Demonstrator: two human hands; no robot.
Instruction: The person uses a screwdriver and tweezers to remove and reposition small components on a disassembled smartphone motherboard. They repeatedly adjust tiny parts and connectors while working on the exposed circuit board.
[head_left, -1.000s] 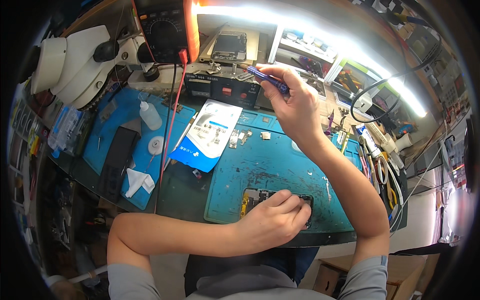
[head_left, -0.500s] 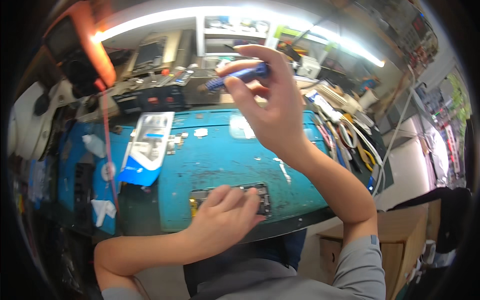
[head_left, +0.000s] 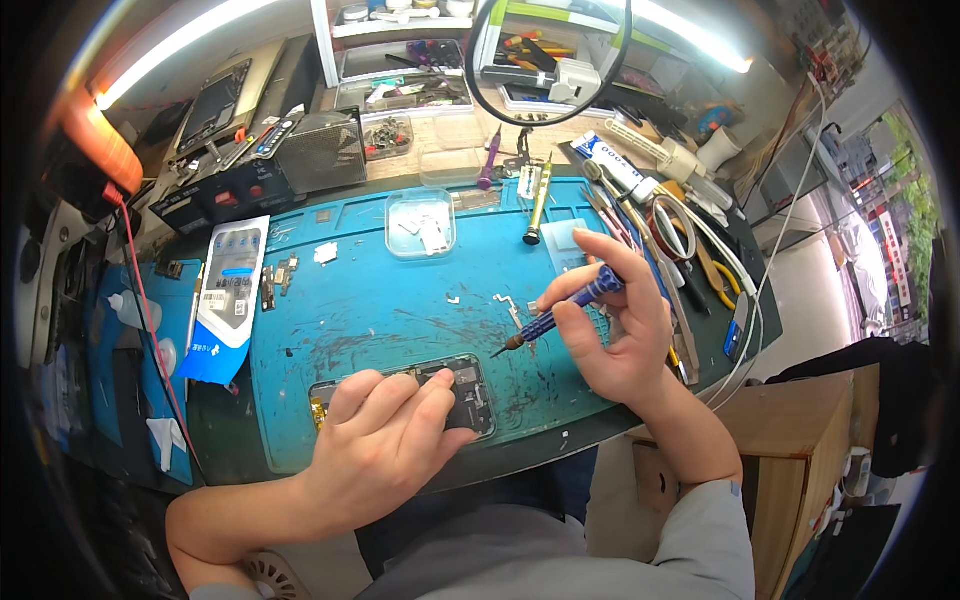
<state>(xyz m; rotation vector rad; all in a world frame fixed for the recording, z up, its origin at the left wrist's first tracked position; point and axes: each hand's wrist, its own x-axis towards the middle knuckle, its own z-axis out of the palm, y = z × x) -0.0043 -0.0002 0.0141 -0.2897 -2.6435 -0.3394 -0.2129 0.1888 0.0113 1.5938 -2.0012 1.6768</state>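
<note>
The right hand (head_left: 628, 335) curls its grip around a blue screwdriver (head_left: 592, 290), tip clear of the opened smartphone (head_left: 473, 408) on the blue mat (head_left: 345, 310); the left hand (head_left: 383, 445), grip hidden, seemingly steadies the phone. The next move wants careful aim.

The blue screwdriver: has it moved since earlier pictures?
Yes. Against the blue mat, the blue screwdriver came down from beyond the far edge to over the right part, nearer the opened phone.

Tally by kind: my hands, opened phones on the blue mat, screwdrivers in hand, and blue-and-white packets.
Hands, left hand and right hand: 2
Opened phone: 1
Blue screwdriver: 1
Blue-and-white packet: 1
Total: 5
</note>
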